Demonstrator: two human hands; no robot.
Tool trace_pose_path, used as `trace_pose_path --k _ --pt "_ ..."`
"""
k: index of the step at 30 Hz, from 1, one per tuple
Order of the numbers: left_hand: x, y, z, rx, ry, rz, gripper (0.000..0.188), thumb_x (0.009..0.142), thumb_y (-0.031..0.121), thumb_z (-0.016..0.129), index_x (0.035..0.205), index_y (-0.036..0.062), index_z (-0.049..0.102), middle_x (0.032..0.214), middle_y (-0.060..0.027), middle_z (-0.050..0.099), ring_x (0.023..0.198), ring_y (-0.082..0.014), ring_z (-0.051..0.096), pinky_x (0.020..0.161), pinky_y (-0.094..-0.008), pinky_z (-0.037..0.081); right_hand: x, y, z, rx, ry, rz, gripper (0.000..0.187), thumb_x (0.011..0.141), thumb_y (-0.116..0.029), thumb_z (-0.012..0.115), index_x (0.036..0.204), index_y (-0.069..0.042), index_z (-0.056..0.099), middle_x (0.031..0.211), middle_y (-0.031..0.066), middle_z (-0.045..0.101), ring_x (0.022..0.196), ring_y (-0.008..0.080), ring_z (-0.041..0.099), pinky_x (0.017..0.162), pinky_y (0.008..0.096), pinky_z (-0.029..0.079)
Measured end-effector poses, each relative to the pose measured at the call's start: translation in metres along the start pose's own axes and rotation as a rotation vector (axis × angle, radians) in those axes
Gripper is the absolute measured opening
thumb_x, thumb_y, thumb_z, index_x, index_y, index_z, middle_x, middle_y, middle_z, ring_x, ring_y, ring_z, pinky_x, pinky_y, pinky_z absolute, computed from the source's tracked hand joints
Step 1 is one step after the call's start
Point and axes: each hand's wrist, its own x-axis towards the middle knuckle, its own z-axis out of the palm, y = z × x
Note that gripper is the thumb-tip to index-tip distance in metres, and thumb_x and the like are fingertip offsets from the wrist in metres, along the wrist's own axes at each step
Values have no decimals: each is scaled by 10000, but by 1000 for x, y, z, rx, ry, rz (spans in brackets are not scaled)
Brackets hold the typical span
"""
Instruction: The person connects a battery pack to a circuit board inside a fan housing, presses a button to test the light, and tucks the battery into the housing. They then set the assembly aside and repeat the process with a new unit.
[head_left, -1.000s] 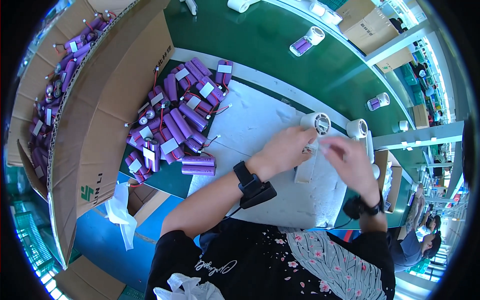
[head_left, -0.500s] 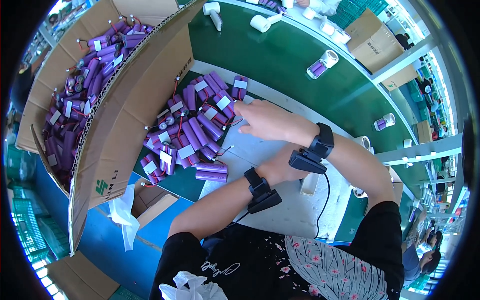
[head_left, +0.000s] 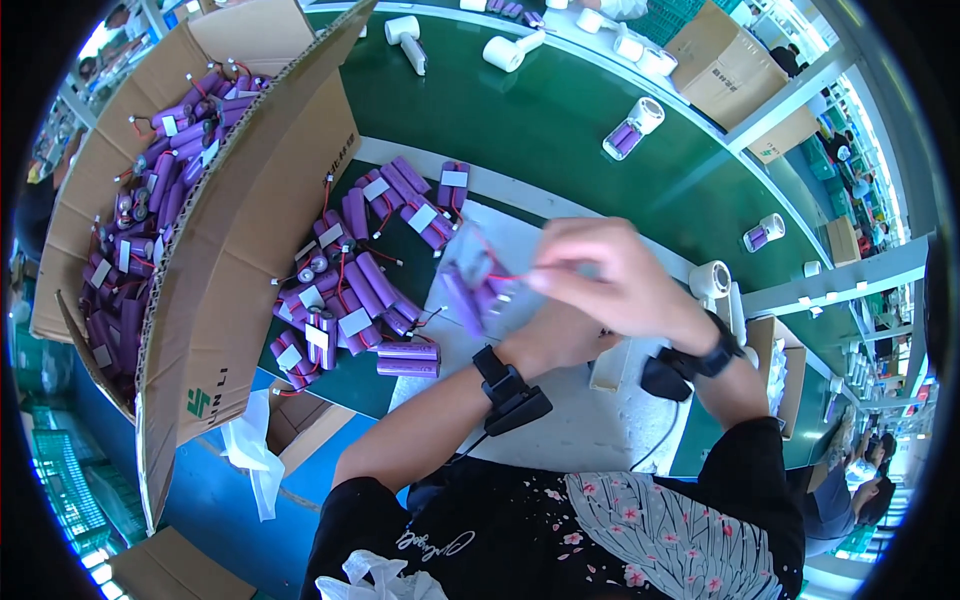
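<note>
My right hand, blurred by motion, pinches the red wires of a purple battery pack. The pack hangs from them, smeared, above the white work surface. Below and partly behind it is my left hand, its fingers mostly hidden by the right hand. Close to the left hand, the open end of a white plastic housing shows; whether the hand grips it I cannot tell. Left of both hands lies a loose pile of purple battery packs with white labels and red leads.
At left a large cardboard box holds many more packs. White handheld devices lie along the green conveyor beyond. A white round-headed device and a small carton stand at right. A co-worker's sleeve shows at the far edge.
My right hand has lifted a battery pack off the pile by its wires and moved right, toward the left hand. The left hand has stayed about where it was.
</note>
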Motion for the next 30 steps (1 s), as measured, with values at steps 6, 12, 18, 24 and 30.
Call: trace_pose_path --k 6,12,18,24,30 --pt "7 20 -21 33 -305 -190 251 786 231 701 971 77 633 932 -101 668 880 -287 659 730 -411 519 -89 -4 -16 403 350 200 206 956 -156 570 845 6 630 863 119 669 757 148 618 690 307 492" --pt "22 44 -33 190 -427 -271 314 809 254 734 1036 75 612 998 -86 669 947 -241 657 783 -406 517 -94 6 -21 533 357 369 261 996 -194 524 876 22 609 909 151 693 804 140 649 725 299 513" --pt "3 21 -6 145 -253 -93 426 828 250 720 1184 58 583 1165 -134 620 1118 -267 585 946 -411 445 -47 39 12 215 202 100 197 947 -171 585 955 16 647 904 130 698 778 236 653 771 346 517" --pt "1 26 -3 -22 -208 -200 454 860 235 665 1279 97 554 1254 -147 590 1201 -291 534 1047 -435 355 -14 59 30 -100 -111 -14 168 912 -150 605 981 -8 662 914 124 678 833 309 631 837 374 502" --pt "8 28 -18 159 -311 -187 377 850 194 662 1189 45 590 1161 -162 623 1117 -310 581 961 -419 435 1 54 23 145 79 113 207 976 -175 537 962 5 639 884 100 674 855 203 638 833 331 485"
